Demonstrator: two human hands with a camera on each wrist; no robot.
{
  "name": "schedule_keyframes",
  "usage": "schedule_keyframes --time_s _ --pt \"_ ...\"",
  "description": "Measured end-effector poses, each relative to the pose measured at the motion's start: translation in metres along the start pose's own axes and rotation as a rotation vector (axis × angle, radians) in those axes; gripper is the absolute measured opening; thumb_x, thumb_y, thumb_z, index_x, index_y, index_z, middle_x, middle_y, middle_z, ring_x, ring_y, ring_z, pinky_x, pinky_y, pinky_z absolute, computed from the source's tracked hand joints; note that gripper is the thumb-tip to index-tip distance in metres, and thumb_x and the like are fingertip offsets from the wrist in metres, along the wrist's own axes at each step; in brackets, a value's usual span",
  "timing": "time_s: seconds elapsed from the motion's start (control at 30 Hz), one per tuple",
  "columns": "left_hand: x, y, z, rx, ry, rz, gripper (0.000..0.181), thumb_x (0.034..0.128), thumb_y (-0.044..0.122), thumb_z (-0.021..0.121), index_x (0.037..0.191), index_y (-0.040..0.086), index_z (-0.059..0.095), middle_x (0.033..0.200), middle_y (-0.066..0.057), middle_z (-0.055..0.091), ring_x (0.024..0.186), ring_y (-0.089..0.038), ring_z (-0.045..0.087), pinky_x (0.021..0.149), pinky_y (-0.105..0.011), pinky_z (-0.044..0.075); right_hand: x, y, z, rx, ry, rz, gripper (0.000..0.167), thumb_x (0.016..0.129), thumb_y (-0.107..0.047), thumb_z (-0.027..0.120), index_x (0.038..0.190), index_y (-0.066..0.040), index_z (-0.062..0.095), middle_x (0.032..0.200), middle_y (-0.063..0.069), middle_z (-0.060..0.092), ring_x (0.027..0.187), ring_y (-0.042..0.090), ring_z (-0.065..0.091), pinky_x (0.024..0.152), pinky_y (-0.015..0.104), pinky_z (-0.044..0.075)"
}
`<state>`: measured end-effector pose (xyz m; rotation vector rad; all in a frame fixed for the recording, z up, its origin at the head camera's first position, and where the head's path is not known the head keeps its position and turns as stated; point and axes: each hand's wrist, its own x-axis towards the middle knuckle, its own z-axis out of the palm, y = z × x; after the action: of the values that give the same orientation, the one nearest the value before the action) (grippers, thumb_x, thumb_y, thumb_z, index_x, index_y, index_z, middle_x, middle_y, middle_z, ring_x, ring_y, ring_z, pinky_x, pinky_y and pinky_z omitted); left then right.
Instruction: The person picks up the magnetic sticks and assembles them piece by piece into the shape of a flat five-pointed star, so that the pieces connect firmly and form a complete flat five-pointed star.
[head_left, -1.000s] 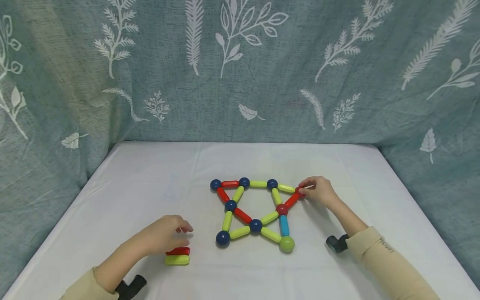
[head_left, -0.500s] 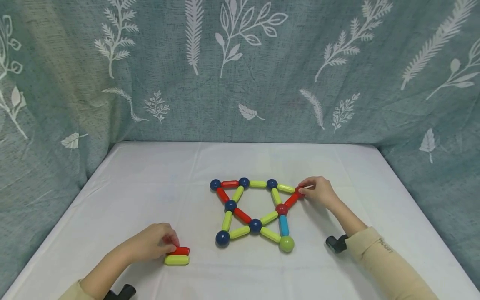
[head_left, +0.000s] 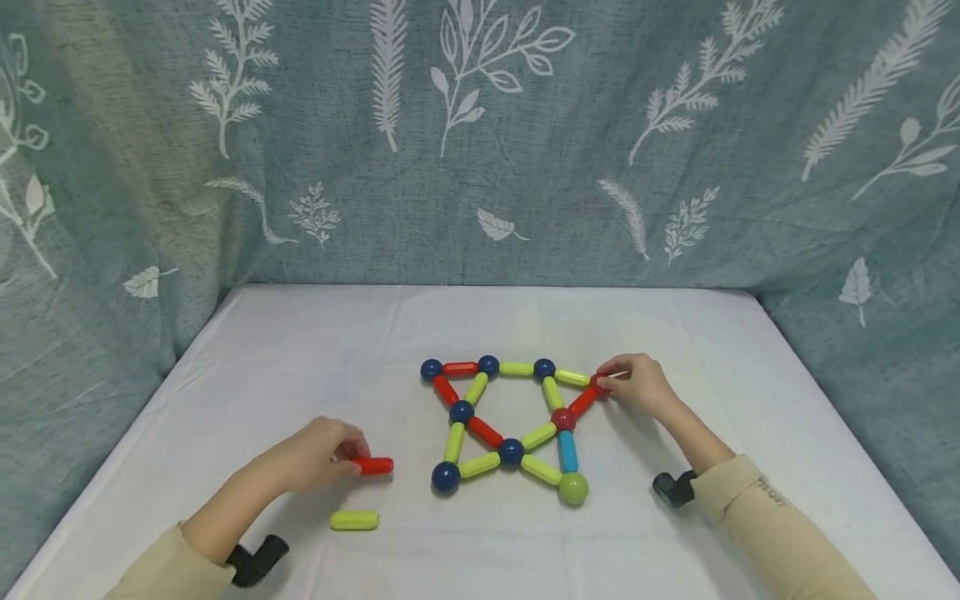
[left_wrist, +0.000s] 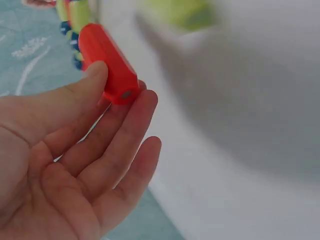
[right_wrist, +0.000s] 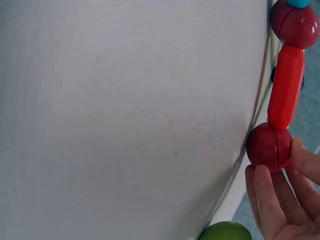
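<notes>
My left hand [head_left: 318, 457] pinches a red magnetic rod [head_left: 374, 466] between thumb and fingers, raised off the table; the left wrist view shows the thumb pressed on the red rod [left_wrist: 111, 65]. A yellow-green rod [head_left: 355, 520] lies on the cloth below that hand. My right hand [head_left: 637, 383] pinches the red ball [right_wrist: 270, 146] at the right corner of a flat frame of magnetic rods and balls. From this ball a red rod [head_left: 583, 402] runs to a second red ball [head_left: 563, 419]. Fingers partly cover the corner ball in the head view.
The frame has several dark blue balls [head_left: 512, 452], a green ball [head_left: 573, 488] at its front right and a light blue rod [head_left: 567, 451]. A white cloth [head_left: 300, 358] covers the table. Behind it hangs a leaf-patterned curtain [head_left: 480, 208].
My left hand came down to the red rod beside the yellow-green one, took it, and carried it up and away from it. The right hand stays at the corner ball.
</notes>
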<state>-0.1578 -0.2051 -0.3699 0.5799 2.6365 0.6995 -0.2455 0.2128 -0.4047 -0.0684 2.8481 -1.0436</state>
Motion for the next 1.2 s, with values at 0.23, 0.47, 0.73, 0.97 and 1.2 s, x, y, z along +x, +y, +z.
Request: schedule_keyframes --time_s 0.23,0.47,0.73,0.97,1.2 --pt "0.08 0.041 -0.023 0.024 0.152 -0.017 0.014 0.0833 0.008 0.066 0.096 0.001 0.066 0.087 -0.007 0.064 0.077 -0.017 0.057 0.07 -0.031 0.049 -0.001 -0.002 -0.002 0.017 -0.003 0.023 0.023 0.085 -0.01 0.064 0.105 0.001 0.065 0.107 0.02 0.062 0.094 0.031 0.059 0.077 0.036 0.051" --pt "0.163 0.07 -0.006 -0.132 0.246 -0.21 0.023 0.0852 0.015 0.065 0.104 0.002 0.066 0.101 -0.01 0.063 0.091 -0.021 0.056 0.079 -0.03 0.049 -0.002 -0.001 -0.001 0.031 -0.009 0.026 0.023 0.085 -0.01 0.064 0.105 0.002 0.065 0.108 0.02 0.061 0.095 0.032 0.059 0.077 0.036 0.051" --pt "0.198 0.082 0.015 -0.265 0.329 -0.354 0.022 0.0833 0.019 0.068 0.098 0.002 0.07 0.099 -0.012 0.063 0.088 -0.022 0.059 0.075 -0.029 0.05 -0.005 -0.005 -0.003 0.034 -0.011 0.01 0.022 0.085 -0.011 0.065 0.102 0.002 0.065 0.104 0.02 0.063 0.091 0.03 0.061 0.074 0.034 0.052" --pt "0.205 0.087 0.022 -0.188 0.345 -0.432 0.018 0.0816 0.018 0.069 0.088 0.001 0.069 0.093 -0.011 0.064 0.082 -0.021 0.06 0.07 -0.028 0.051 0.0 -0.002 0.0 0.029 -0.012 0.04 0.023 0.086 -0.011 0.064 0.105 0.001 0.065 0.108 0.019 0.062 0.096 0.031 0.06 0.079 0.037 0.051" --pt "0.207 0.086 0.024 -0.164 0.331 -0.443 0.018 0.0812 0.02 0.069 0.084 0.002 0.069 0.089 -0.01 0.063 0.077 -0.02 0.059 0.068 -0.027 0.05 0.0 -0.002 -0.001 0.016 -0.005 0.031 0.023 0.086 -0.011 0.064 0.105 0.001 0.065 0.106 0.018 0.063 0.094 0.03 0.06 0.077 0.036 0.051"
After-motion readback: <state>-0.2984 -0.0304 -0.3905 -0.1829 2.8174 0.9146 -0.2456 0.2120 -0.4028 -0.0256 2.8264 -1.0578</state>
